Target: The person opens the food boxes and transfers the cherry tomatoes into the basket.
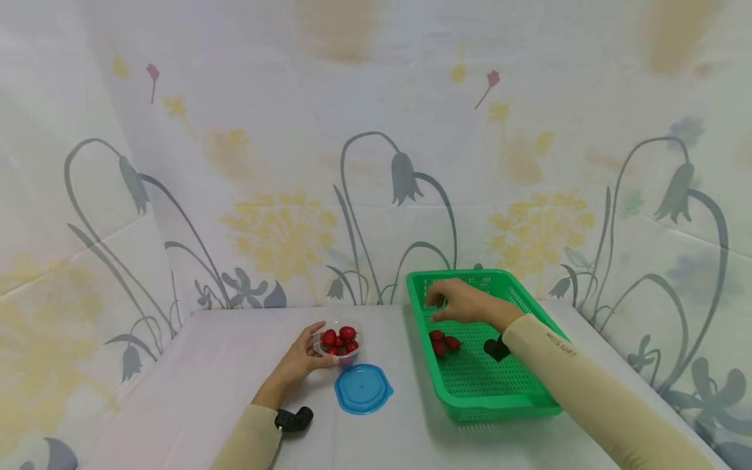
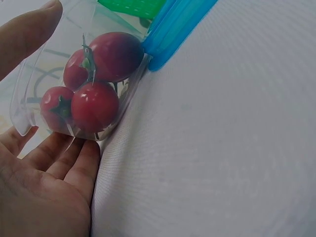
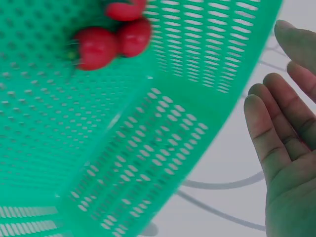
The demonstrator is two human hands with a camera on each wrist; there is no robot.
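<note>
With the clear plastic tub (image 1: pixel 351 358) gripped by the left hand (image 1: pixel 304 357), the small round red tomatoes (image 1: pixel 451 343) near the left edge of the green plastic basket (image 1: pixel 487 378) are best pinched gently by the empty right hand (image 1: pixel 462 302), its fingers loosely parted.

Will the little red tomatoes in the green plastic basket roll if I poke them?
The little red tomatoes look rounded, so they'd probably roll. The walled green plastic basket should stop them. Their smooth skins might feel slippery.

Container (image 1: pixel 348 360) behind lid (image 1: pixel 362 390), perhaps touching; basket (image 1: pixel 493 382) right.
</note>
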